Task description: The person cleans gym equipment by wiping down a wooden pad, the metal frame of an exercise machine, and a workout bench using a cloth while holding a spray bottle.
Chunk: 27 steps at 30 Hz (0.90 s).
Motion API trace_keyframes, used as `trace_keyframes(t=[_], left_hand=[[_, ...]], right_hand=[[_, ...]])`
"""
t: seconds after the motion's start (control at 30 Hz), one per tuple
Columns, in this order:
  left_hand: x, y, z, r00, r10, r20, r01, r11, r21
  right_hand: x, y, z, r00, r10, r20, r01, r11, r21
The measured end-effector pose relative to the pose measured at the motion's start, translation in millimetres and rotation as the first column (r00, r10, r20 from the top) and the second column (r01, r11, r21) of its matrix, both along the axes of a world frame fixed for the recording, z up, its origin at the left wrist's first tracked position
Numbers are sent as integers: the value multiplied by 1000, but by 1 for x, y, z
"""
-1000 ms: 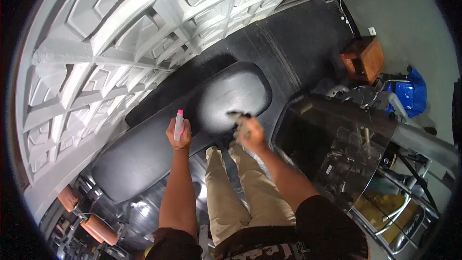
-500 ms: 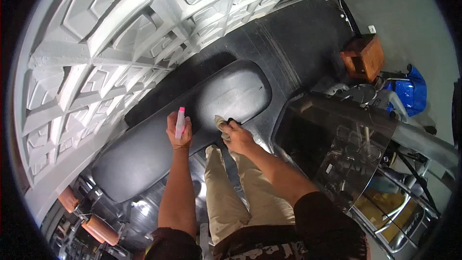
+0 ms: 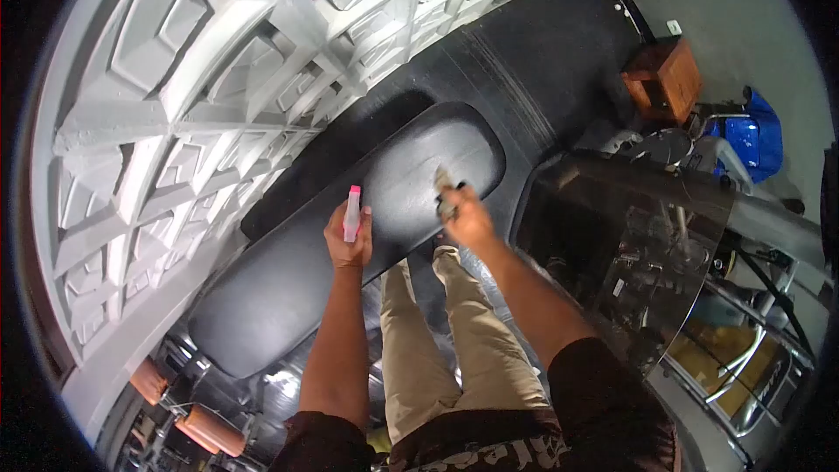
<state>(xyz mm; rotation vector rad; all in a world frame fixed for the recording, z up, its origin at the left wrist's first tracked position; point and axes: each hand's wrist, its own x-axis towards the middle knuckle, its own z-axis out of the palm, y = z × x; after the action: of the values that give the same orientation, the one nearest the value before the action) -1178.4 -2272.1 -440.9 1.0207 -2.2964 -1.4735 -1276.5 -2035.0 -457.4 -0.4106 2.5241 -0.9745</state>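
A long black padded bench [image 3: 262,297] runs diagonally below my hands. My left hand [image 3: 347,240] is wrapped round a small translucent bottle [image 3: 351,217] with a pink top, held above the middle of the bench. Over the bench's upper right part, my right hand [image 3: 468,217] grips a crumpled greenish-grey cloth [image 3: 444,188]. Whether the cloth touches the padding cannot be made out. Light shines off the black surface beside the cloth.
A white patterned wall [image 3: 253,61] rises along the left. To the right stand a dark glossy panel [image 3: 612,245], metal-framed equipment [image 3: 743,367], a wooden box [image 3: 662,79] and a blue item [image 3: 743,144]. Orange-brown rollers [image 3: 210,430] lie at lower left.
My right hand has moved up and to the right over the bench with the cloth. The bottle in my left hand appears slightly further right, as the whole view has shifted.
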Motion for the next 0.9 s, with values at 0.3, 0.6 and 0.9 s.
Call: trace_keyframes(t=[0.3,0.6,0.9], left_hand=[[-24,1,20,808,-553,204,585,794,-167],[-16,-16,33,703,-708,61,703,680,-208],[6,-33,21,882,-470,-40,472,881,34]], right_hand=[[56,31,-23,697,-515,498,703,625,-339],[-11,46,-17,854,-520,2,510,836,-203],[-75,-43,-1,969,-209,-128,232,951,202]])
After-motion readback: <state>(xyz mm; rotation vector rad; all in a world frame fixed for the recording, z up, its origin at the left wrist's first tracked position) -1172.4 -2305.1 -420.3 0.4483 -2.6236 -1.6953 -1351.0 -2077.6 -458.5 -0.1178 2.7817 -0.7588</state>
